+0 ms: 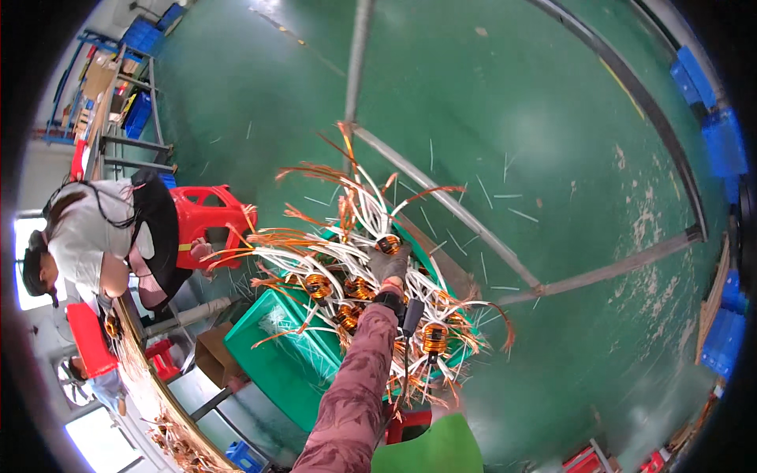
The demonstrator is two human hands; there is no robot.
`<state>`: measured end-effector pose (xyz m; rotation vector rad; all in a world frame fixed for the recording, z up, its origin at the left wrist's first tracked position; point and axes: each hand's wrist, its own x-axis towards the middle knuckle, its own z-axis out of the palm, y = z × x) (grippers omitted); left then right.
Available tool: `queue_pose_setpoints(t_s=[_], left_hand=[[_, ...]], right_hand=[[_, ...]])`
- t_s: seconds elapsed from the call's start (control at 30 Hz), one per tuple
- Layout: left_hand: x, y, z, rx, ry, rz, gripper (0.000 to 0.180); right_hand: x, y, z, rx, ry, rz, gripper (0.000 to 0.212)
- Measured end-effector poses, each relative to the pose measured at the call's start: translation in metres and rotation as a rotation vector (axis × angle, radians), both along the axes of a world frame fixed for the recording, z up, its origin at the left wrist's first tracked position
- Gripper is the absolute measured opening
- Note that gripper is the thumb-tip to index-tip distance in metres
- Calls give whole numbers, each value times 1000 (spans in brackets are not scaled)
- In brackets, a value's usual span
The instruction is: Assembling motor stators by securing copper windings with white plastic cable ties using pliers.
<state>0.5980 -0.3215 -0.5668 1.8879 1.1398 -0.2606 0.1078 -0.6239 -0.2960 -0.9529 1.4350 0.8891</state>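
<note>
My left hand (389, 266), in a dark grey glove, reaches out over a heap of coils and is closed on a copper-wound coil (387, 244). White-sleeved leads with bare copper ends fan out from around that coil. Under and about the hand lie several more copper coils (434, 337) with tangled white leads (292, 258). They fill a green bin (416, 236) and spill over its rim. My fingertips are partly hidden by the coil and leads. My right hand is out of the picture.
A second green bin (264, 359) holds thin white offcuts, left of the heap. Grey metal frame bars (457, 209) cross the floor beyond. At left, a person (102, 229) sits on a red stool (209, 211) by a long bench (177, 414) bearing more coils. A cardboard box (217, 355) stands below.
</note>
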Motion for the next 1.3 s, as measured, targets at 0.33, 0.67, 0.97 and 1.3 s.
queue_pose_setpoints(t_s=[0.33,0.67,0.97,1.3], left_hand=[[-46,59,55,-274,-229,18,42],[-260,143,317,-440,-67,-309,77],[-424,235,478,-641,-313,-417,81],[-556,310,593,-307,-605,-442,76]], right_hand=[[-16,-31,-5,-7,-26,241,41],[145,81,26,-66,-868,1071,43],[169,259,148,-73,-1602,1668,51],[109,377,286,153,-1873,1790,55]])
